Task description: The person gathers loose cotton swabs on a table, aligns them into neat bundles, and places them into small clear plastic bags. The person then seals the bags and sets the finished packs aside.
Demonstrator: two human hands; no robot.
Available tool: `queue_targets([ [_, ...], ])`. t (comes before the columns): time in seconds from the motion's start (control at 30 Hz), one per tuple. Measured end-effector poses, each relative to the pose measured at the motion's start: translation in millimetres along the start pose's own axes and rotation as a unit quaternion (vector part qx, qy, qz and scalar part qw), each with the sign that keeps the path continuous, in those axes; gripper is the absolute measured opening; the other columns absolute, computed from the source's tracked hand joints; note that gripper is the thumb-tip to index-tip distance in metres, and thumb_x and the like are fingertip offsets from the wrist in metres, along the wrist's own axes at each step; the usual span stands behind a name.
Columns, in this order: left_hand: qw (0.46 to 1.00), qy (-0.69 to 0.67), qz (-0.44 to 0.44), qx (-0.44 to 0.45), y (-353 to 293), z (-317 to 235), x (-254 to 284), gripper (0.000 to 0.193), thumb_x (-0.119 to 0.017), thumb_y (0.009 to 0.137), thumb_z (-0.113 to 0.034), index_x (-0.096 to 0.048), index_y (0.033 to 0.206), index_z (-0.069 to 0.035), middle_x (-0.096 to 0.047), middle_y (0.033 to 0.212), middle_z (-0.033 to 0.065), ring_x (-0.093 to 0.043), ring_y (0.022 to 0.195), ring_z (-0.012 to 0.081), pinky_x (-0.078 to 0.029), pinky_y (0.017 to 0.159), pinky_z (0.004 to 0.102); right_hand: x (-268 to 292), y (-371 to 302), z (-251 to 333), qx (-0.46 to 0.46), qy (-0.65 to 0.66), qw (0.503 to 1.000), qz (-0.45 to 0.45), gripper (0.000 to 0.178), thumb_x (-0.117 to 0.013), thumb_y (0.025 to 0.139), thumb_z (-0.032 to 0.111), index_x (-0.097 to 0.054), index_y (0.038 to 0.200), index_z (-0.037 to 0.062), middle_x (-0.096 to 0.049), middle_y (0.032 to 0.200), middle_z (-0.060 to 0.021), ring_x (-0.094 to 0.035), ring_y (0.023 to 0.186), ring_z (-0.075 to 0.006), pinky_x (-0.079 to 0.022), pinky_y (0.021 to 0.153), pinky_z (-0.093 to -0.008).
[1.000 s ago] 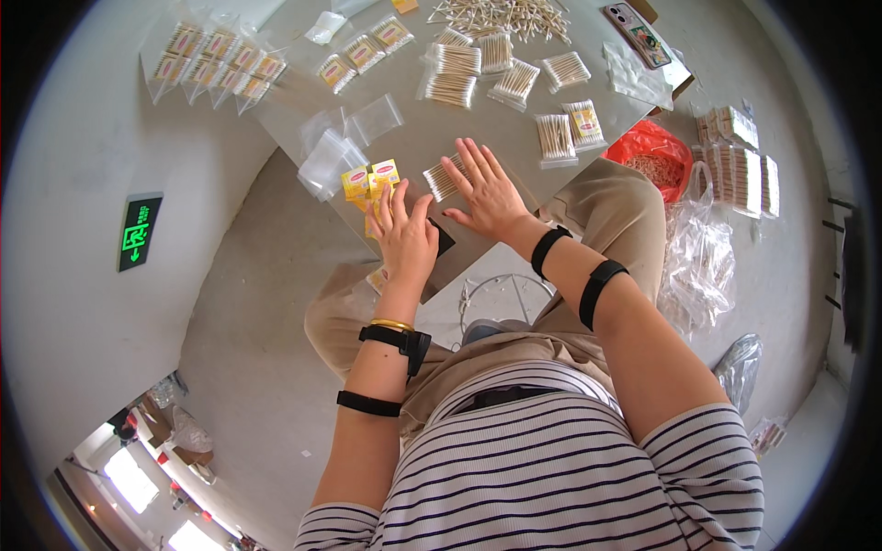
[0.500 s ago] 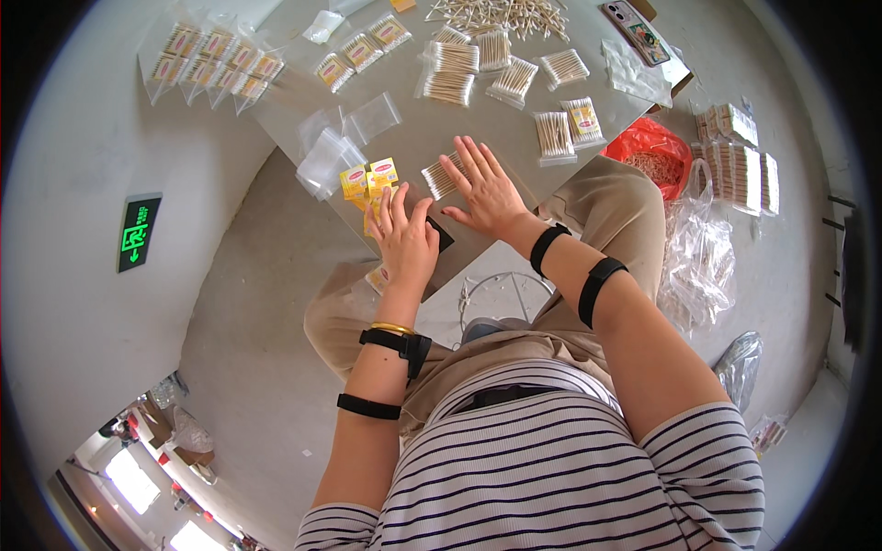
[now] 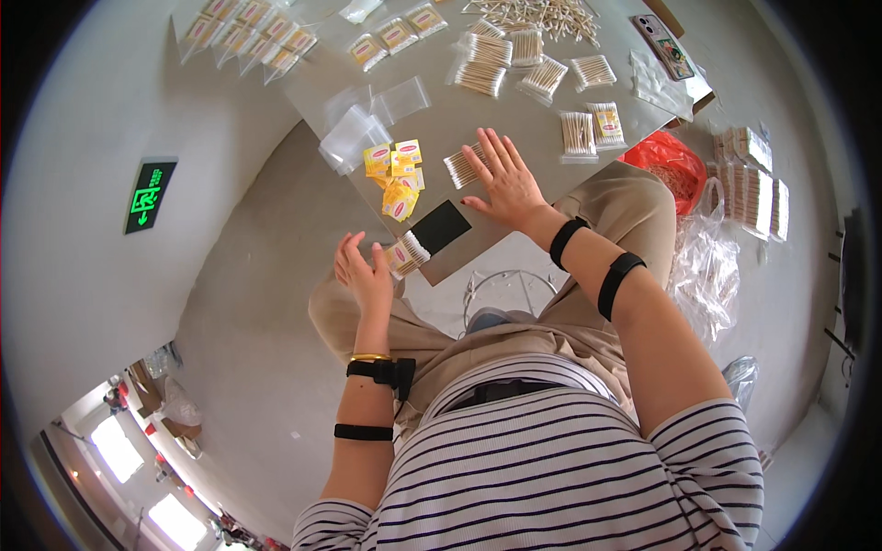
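Note:
My right hand (image 3: 507, 188) lies flat with its fingers stretched out, resting over the right part of a row of loose cotton swabs (image 3: 459, 169). Beside the table's near left corner, my left hand (image 3: 365, 280) has its fingers loosely bent and apart, with nothing visible between them. Just right of its thumb is a bundle of cotton swabs with a yellow label card (image 3: 404, 255). A flat black rectangle (image 3: 441, 229) lies between that bundle and my right hand. Yellow printed cards (image 3: 401, 188) sit in a loose pile beyond my left hand.
Clear plastic bags (image 3: 354, 138) lie by the left table edge. Bagged swab packs (image 3: 482, 66), a heap of loose swabs (image 3: 542, 16) and a phone (image 3: 663, 46) are farther back. At the right stand a red bag (image 3: 669, 165) and stacked packs (image 3: 749, 195).
My left hand has drawn back from the yellow cards toward me and to the left, uncovering the cards and the black rectangle. The right hand stays flat on the swabs. The whole view has shifted slightly.

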State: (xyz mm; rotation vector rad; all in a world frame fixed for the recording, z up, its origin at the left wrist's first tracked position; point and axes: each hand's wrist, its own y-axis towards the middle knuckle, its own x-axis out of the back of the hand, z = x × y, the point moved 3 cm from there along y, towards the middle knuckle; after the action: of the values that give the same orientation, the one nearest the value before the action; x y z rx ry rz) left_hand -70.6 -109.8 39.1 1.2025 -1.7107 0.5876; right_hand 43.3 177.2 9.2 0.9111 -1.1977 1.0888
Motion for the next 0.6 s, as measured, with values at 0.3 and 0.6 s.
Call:
queue_targets([
  [0.3,0.944,-0.25,0.043,0.21,-25.9,39.0,-47.8,0.048,-0.056,0.107,-0.045,-0.063,0.123,0.0,-0.068,0.115,0.0194,-0.065,0.107,0.0313,-0.05,0.093,0.0415,-8.7,-29.1,62.5,0.105,0.026,0.993,0.038,0.094,-0.045,0.099,0.072,-0.022,0.168,0.0127,-0.017,0.173,-0.0195,-0.012,0.162,-0.0322,-0.007,0.133,-0.0471],
  [0.6,0.863,-0.374,0.046,0.336,-24.9,33.6,-77.2,0.063,-0.052,0.107,-0.058,-0.067,0.104,0.003,-0.07,0.095,0.0097,-0.066,0.083,0.0168,-0.053,0.071,0.034,-13.1,-38.4,86.7,0.108,0.068,0.992,0.01,0.094,-0.053,0.096,0.069,-0.027,0.165,0.0111,-0.019,0.172,-0.022,-0.016,0.161,-0.0356,-0.012,0.132,-0.0498],
])
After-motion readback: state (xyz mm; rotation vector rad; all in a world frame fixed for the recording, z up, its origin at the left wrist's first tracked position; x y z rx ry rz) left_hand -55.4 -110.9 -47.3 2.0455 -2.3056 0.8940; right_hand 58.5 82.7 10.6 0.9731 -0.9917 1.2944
